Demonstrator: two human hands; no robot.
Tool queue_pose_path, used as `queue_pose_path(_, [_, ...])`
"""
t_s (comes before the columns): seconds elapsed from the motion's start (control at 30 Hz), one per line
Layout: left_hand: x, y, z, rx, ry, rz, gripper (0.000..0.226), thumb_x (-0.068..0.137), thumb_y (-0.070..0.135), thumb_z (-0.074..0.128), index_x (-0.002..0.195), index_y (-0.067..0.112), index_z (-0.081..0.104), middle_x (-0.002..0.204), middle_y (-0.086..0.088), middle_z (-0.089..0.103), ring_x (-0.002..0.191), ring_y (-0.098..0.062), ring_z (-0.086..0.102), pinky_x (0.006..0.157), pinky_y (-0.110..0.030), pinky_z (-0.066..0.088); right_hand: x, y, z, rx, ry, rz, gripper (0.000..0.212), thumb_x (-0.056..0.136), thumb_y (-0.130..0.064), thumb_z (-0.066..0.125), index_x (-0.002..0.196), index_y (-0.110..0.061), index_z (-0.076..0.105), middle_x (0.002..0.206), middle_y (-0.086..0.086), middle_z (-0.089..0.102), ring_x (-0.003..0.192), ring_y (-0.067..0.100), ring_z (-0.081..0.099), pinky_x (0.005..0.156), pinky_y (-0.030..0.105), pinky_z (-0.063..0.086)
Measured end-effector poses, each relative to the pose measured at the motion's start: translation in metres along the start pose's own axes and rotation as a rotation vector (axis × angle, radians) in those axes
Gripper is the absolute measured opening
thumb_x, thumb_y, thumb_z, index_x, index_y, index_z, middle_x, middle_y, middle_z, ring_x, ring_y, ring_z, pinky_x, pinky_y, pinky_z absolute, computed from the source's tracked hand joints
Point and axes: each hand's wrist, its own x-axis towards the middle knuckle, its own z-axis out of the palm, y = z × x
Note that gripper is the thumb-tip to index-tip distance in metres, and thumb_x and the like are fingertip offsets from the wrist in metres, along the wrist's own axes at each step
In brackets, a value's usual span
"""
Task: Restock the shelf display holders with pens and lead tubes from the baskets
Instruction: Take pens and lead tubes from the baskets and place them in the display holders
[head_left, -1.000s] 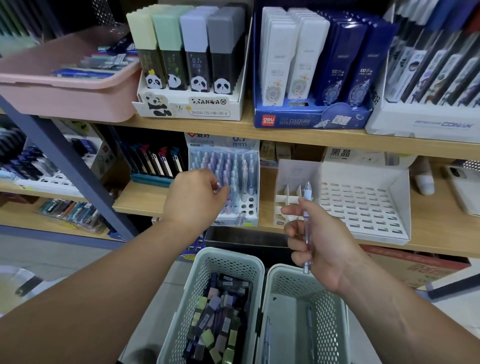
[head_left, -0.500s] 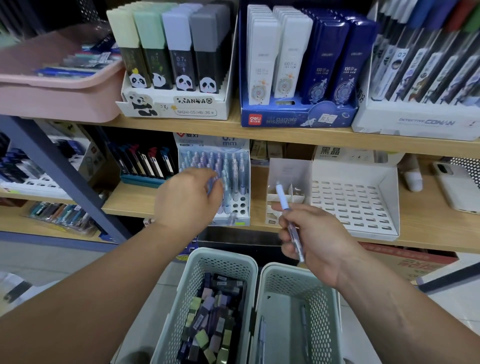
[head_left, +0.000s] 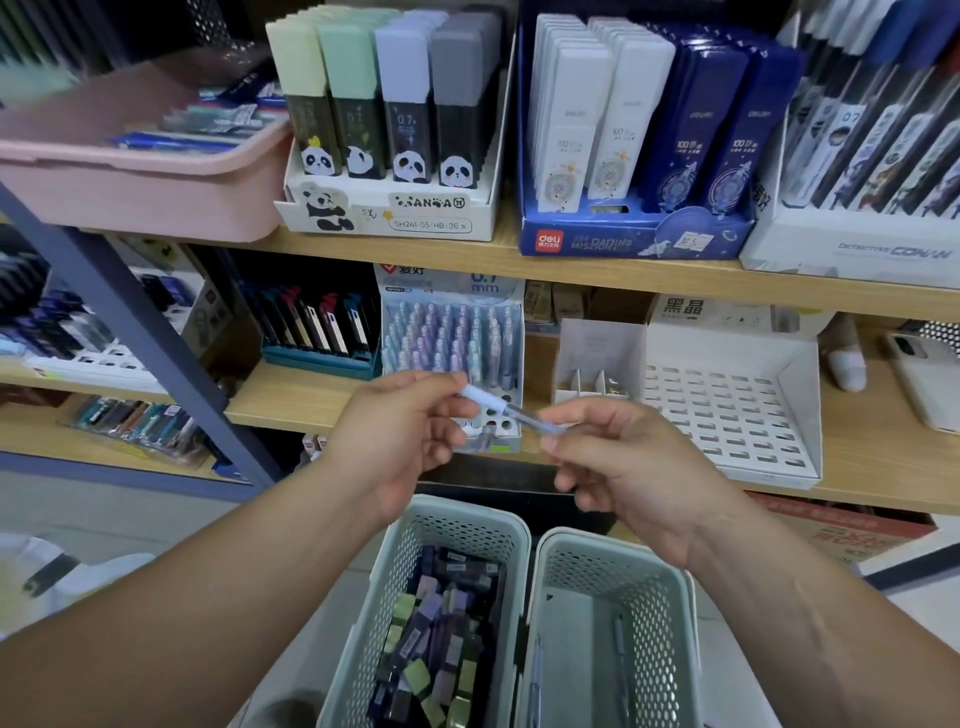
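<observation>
While the left hand (head_left: 400, 431) pinches the pale, rounded cap end of a thin plastic pen (head_left: 498, 408), the right hand (head_left: 623, 467) pinches its clear barrel. The pen is in front of the cardboard pen holder (head_left: 452, 332), its long axis sloping down to the right. Below, a perforated plastic basket (head_left: 457, 512) holds boxy lead tubes (head_left: 441, 634).

Matt perforated plastic baskets (head_left: 613, 561) at lower centre, smooth pale wood shelf (head_left: 623, 275) across the middle, glossy translucent plastic pen (head_left: 498, 405), white cardboard holder (head_left: 800, 415) at right
</observation>
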Motion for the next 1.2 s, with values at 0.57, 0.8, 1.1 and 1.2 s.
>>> queue_pose_path(0.57, [0.044, -0.011, -0.06, 1.215, 0.183, 0.708, 0.059, 0.094, 0.048, 0.059, 0.147, 0.026, 0.048, 0.148, -0.007, 0.046, 0.136, -0.03, 0.044, 0.111, -0.047, 0.04, 0.06, -0.01, 0.003, -0.562, 0.468, -0.523, 0.011, 0.103, -0.023, 0.055, 0.099, -0.022, 0.066, 0.072, -0.004, 0.066, 0.063, 0.005, 0.062, 0.06, 0.02, 0.047])
queue_pose_path(0.8, [0.045, -0.015, -0.059, 1.177, 0.097, 0.658, 0.07, 0.094, 0.045, 0.063, 0.154, 0.035, 0.029, 0.156, 0.006, 0.039, 0.136, -0.019, 0.045, 0.104, -0.026, 0.032, 0.079, -0.001, 0.02, -0.842, 0.408, -0.555, 0.012, 0.103, -0.024, 0.056, 0.099, -0.016, 0.065, 0.083, 0.003, 0.068, 0.079, 0.024, 0.062, 0.067, 0.032, 0.045])
queue_pose_path(1.1, [0.038, -0.013, -0.056, 1.123, 0.067, 0.622, 0.08, 0.091, 0.04, 0.069, 0.156, 0.038, 0.021, 0.159, 0.007, 0.033, 0.138, -0.018, 0.043, 0.107, -0.031, 0.039, 0.096, 0.003, 0.031, -0.92, 0.423, -0.525, 0.017, 0.101, -0.026, 0.058, 0.104, -0.013, 0.068, 0.088, 0.005, 0.071, 0.083, 0.024, 0.064, 0.07, 0.036, 0.051])
queue_pose_path(1.2, [0.036, -0.013, -0.055, 1.134, 0.056, 0.612, 0.083, 0.091, 0.04, 0.069, 0.157, 0.039, 0.018, 0.161, 0.007, 0.03, 0.14, -0.019, 0.04, 0.108, -0.031, 0.038, 0.1, 0.003, 0.032, -0.966, 0.382, -0.49, 0.018, 0.101, -0.025, 0.059, 0.104, -0.011, 0.069, 0.086, 0.006, 0.071, 0.08, 0.024, 0.065, 0.067, 0.032, 0.049])
